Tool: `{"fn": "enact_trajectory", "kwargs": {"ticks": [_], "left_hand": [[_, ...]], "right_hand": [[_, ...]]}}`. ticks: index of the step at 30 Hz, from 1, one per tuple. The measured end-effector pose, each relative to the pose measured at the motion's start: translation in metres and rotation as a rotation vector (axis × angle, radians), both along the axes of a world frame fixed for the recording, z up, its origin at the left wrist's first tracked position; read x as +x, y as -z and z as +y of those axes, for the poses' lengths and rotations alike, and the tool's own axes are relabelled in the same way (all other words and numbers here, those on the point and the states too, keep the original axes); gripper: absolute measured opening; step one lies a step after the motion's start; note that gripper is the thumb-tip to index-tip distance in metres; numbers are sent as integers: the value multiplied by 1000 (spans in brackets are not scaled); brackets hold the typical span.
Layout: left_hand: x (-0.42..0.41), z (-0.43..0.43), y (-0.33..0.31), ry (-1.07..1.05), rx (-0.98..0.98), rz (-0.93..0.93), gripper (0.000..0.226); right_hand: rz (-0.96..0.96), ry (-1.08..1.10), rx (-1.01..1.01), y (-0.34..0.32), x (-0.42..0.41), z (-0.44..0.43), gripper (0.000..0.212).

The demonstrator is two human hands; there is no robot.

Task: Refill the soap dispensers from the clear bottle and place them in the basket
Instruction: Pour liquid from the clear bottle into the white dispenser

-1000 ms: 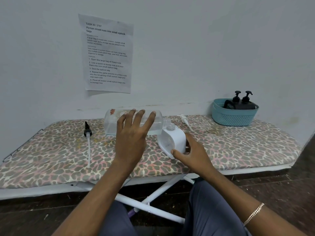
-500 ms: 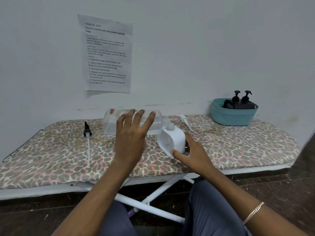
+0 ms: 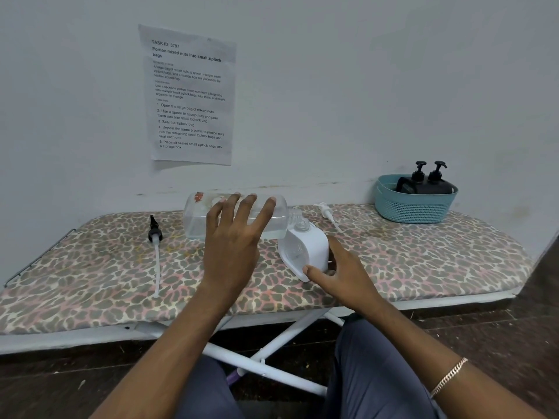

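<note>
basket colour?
Teal, with a woven-look mesh wall, holding two black dispensers. The basket shows best in the head view, far right on the board.

Left hand (image 3: pixel 234 237) hides clear bottle (image 3: pixel 196 217) (partly).

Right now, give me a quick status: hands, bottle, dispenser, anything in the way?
Left hand tipping clear bottle, neck at white dispenser. Right hand steadying dispenser. Two black dispensers in basket. Nothing blocking.
</note>
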State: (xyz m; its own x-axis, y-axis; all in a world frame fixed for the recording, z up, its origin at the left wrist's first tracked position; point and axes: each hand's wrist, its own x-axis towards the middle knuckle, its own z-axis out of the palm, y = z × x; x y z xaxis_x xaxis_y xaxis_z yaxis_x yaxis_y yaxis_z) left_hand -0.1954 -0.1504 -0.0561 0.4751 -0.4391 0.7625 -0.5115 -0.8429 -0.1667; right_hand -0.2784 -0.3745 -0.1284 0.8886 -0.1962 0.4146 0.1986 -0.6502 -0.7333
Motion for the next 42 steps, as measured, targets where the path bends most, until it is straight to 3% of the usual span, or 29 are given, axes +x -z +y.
{"fn": "enact_trajectory", "kwargs": {"ticks": [42], "left_hand": [[-4, -1, -3, -17, 14, 6, 86]], "right_hand": [[-13, -16, 27, -1, 0, 1, 70]]}}
